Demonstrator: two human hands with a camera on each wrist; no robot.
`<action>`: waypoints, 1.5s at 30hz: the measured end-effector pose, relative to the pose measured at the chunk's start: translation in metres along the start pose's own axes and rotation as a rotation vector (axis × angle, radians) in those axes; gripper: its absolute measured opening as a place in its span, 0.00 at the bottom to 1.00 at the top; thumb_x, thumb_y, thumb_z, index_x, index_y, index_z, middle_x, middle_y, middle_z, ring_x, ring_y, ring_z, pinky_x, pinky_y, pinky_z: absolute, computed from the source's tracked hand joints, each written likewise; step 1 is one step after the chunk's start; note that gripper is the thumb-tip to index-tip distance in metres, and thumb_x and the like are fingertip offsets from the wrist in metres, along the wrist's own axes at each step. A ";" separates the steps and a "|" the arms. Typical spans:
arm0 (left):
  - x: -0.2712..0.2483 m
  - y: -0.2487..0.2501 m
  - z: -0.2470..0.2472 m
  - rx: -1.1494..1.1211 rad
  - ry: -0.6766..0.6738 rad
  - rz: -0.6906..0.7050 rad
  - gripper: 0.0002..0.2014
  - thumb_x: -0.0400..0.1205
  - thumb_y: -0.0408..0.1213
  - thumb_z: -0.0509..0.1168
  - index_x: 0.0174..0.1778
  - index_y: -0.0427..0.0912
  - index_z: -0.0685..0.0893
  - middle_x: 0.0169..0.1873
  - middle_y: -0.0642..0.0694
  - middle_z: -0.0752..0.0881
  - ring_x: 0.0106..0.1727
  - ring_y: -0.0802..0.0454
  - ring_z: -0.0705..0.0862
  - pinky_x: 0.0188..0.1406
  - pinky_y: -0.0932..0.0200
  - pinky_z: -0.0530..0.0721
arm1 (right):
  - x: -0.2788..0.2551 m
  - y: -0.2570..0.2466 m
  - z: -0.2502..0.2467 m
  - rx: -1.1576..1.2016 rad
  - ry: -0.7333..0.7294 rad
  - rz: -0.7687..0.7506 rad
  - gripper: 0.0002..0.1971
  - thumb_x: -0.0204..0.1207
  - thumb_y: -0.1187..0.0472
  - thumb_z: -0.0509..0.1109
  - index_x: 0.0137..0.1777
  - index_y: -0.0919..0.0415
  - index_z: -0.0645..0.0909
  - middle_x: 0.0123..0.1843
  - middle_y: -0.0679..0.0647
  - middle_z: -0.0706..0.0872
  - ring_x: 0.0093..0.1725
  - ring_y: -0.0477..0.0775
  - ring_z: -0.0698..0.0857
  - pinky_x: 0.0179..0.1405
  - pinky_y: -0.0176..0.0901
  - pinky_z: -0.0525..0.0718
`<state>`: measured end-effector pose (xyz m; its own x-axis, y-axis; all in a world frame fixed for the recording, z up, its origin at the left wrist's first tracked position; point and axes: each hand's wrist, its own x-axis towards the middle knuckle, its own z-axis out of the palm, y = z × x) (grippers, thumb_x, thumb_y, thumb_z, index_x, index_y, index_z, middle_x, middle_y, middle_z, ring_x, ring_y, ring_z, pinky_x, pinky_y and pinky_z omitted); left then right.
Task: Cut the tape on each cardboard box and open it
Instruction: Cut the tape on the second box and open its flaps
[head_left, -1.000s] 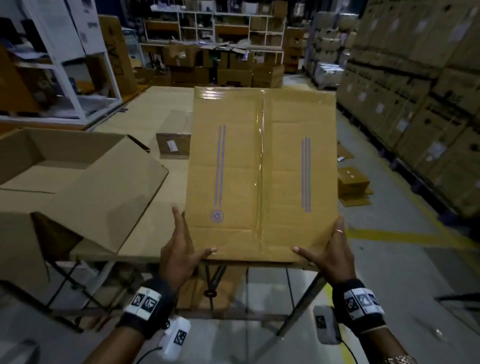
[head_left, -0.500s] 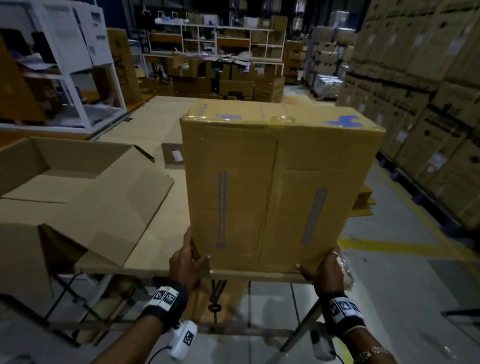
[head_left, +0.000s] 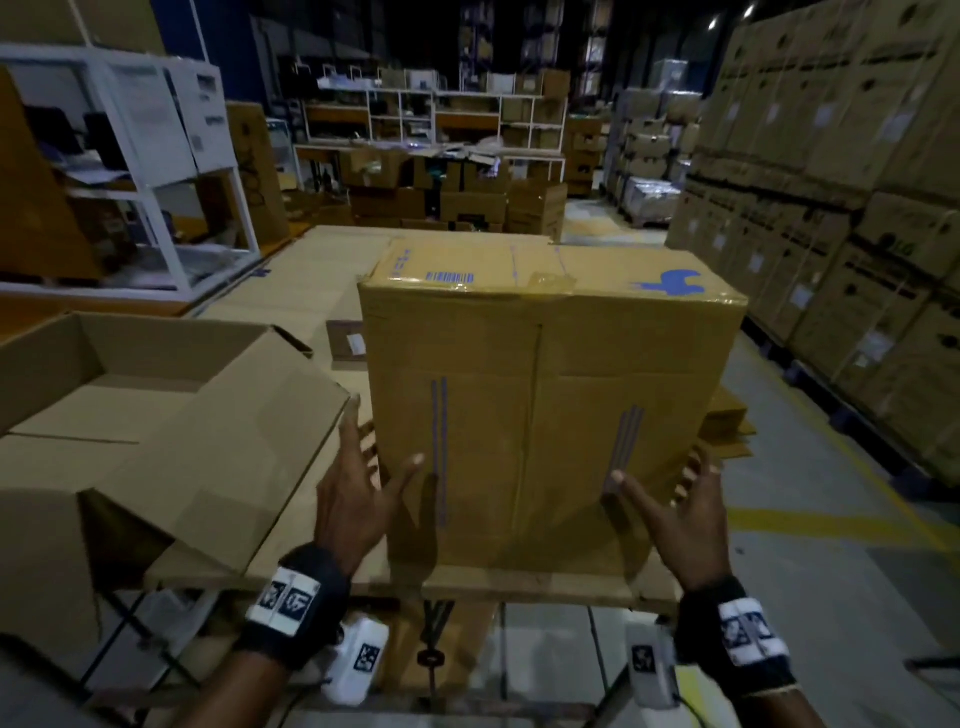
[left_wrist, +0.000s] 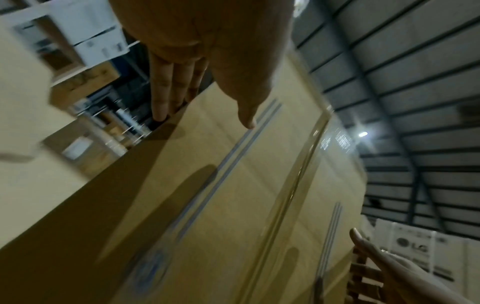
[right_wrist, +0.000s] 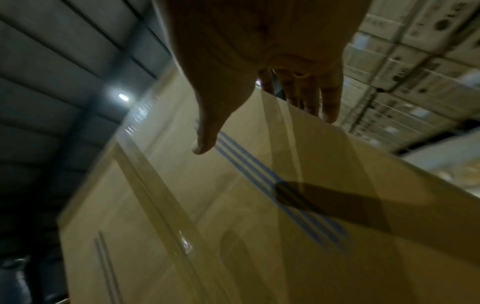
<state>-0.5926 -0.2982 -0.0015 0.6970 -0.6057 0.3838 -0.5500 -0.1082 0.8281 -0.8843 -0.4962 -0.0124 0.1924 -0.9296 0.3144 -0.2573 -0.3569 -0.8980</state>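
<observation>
A tall sealed cardboard box (head_left: 545, 405) stands on end at the near edge of the cardboard-covered table (head_left: 291, 291). Clear tape (head_left: 537, 415) runs down the middle of the face turned toward me, between pairs of blue stripes. My left hand (head_left: 363, 483) is at the box's lower left corner, fingers spread and straight, thumb over the front face. My right hand (head_left: 675, 493) is spread the same way at the lower right corner. In the wrist views the left hand (left_wrist: 197, 98) and right hand (right_wrist: 272, 115) sit on either side of the box (left_wrist: 233, 195) (right_wrist: 233, 195), fingers extended.
An opened empty box (head_left: 130, 415) with raised flaps sits on the table at my left. A small flat carton (head_left: 345, 340) lies behind the tall box. Stacked cartons (head_left: 857, 234) wall the right aisle; shelving (head_left: 130, 171) stands at left. Flattened cardboard (head_left: 727, 431) lies on the floor at right.
The box was lying flat with both hands gripping its near edge; it was tipped up onto its end. Both hands have let go and now sit spread at its lower corners.
</observation>
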 end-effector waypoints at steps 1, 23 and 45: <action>0.012 0.018 -0.010 0.000 0.047 0.042 0.50 0.76 0.59 0.74 0.87 0.62 0.49 0.76 0.47 0.79 0.66 0.49 0.86 0.62 0.45 0.88 | 0.009 -0.024 -0.008 -0.008 0.024 -0.039 0.45 0.65 0.44 0.85 0.79 0.48 0.65 0.71 0.43 0.79 0.66 0.45 0.80 0.62 0.41 0.81; 0.104 0.156 -0.061 0.390 -0.126 0.062 0.37 0.76 0.74 0.62 0.80 0.62 0.74 0.81 0.45 0.75 0.77 0.39 0.75 0.67 0.45 0.76 | 0.112 -0.154 -0.069 -0.547 -0.041 -0.091 0.50 0.55 0.11 0.60 0.55 0.58 0.82 0.49 0.56 0.86 0.46 0.58 0.84 0.47 0.60 0.88; -0.055 0.050 -0.056 0.556 -0.051 0.237 0.49 0.70 0.67 0.73 0.86 0.69 0.56 0.57 0.42 0.77 0.52 0.42 0.84 0.42 0.47 0.85 | -0.044 -0.033 -0.059 -0.501 0.008 -0.238 0.50 0.62 0.23 0.75 0.71 0.62 0.72 0.50 0.58 0.89 0.46 0.63 0.88 0.36 0.51 0.84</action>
<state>-0.6330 -0.2257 0.0418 0.5106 -0.6995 0.5000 -0.8552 -0.3527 0.3799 -0.9405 -0.4494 0.0216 0.2939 -0.8179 0.4946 -0.6270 -0.5556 -0.5461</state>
